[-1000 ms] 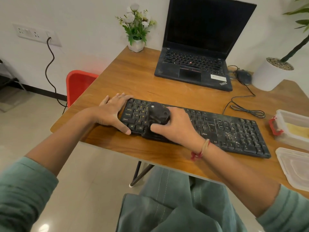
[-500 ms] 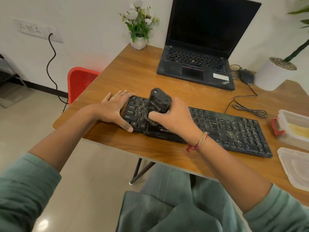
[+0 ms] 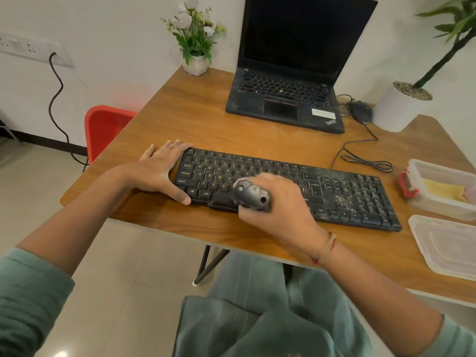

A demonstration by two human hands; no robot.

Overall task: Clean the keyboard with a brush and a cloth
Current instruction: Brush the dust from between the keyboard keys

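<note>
Black plastic keyboard point(image 3: 334, 191), at front edge of wooden table point(image 3: 206, 119): steadied by flat, straight-fingered left hand point(image 3: 159, 171). Dark grey brush point(image 3: 253, 195): gripped by right hand point(image 3: 280, 202) over bottom key row. Risk: crumbs point(image 3: 342, 199) may be pushed deeper between keys by hard strokes.

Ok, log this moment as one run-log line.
step: brush pass | right hand: grips brush over keyboard middle | left hand: rests at keyboard's left end | crumbs: on right keys

Head camera, close, looking down over desk point(image 3: 231, 130).
</note>
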